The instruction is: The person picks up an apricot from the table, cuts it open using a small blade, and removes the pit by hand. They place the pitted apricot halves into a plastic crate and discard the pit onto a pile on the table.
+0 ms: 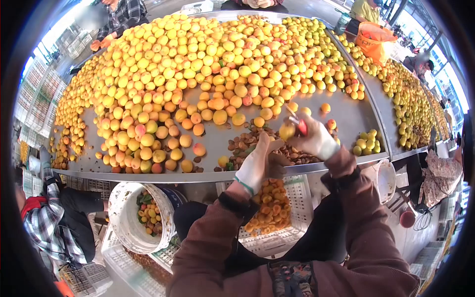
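Observation:
In a white glove, my right hand (316,138) is closed over the metal table, holding a yellow apricot (286,131) at its fingertips. A small red-handled tool (302,127) with a thin pale end is in the same grip. My left hand (255,166), also gloved, is just left of and below it, fingers curled in and thumb raised close to the apricot; what the fingers hold is hidden. Brown apricot pits (242,143) lie in a heap behind both hands. Beneath them, a white crate (300,193) holds orange apricot halves (269,208).
A large pile of apricots (173,59) covers the far part of the metal table (208,151). Left of my legs stands a white bucket (118,213) with fruit and leaves inside. An orange bag (373,42) sits at the far right. Other people work around the table.

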{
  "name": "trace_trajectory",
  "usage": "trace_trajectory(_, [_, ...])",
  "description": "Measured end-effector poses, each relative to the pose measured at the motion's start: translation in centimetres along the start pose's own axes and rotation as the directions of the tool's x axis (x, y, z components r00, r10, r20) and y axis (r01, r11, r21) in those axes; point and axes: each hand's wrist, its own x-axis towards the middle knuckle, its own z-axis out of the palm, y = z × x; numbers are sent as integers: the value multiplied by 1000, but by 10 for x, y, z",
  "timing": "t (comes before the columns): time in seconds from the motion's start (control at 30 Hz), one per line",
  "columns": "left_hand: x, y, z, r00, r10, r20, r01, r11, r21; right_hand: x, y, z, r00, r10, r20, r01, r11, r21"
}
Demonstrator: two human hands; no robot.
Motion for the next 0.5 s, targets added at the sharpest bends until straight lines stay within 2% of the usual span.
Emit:
trace_trajectory(0.03, [0,-1,1,993,-7,121,27,987,-160,-13,-14,8,1000,17,16,-19,997,76])
trace_trajectory(0.07, [3,-4,3,997,20,81,-4,983,-185,-21,-13,16,997,-71,43,69,997,38])
trace_trajectory(0.1, [8,-11,-1,996,16,89,0,984,-179,-29,-20,23,995,-97,21,94,989,111])
trace_trajectory(0.17, [18,-24,-11,988,120,93,-79,928,-364,-41,-30,29,998,57,6,-54,898,437])
trace_trajectory(0.2, [10,-12,-6,981,164,99,-124,938,-323,-44,-25,32,999,55,1,-49,897,439])
trace_trajectory(0.23, [5,-7,-4,981,165,98,-127,939,-318,-47,-17,36,996,62,-56,-27,875,484])
trace_trajectory(0.27, [1,-3,-2,973,222,69,-196,943,-267,-49,-11,40,991,73,-111,-4,851,526])
trace_trajectory(0.3, [-2,-2,-1,960,277,45,-261,941,-214,-50,-8,46,991,72,-113,-2,849,529])
trace_trajectory(0.37, [-1,-2,2,956,292,11,-285,941,-181,-54,-7,55,995,10,-101,58,760,648])
trace_trajectory(0.4, [0,-2,3,950,312,-26,-312,938,-153,-57,-8,53,998,66,-13,-43,775,631])
trace_trajectory(0.43, [2,-6,0,951,308,-23,-308,939,-150,-59,-15,53,999,36,-10,-22,788,615])
trace_trajectory(0.5, [5,-11,-6,926,363,104,-355,931,-91,-60,-19,54,999,24,27,-35,812,583])
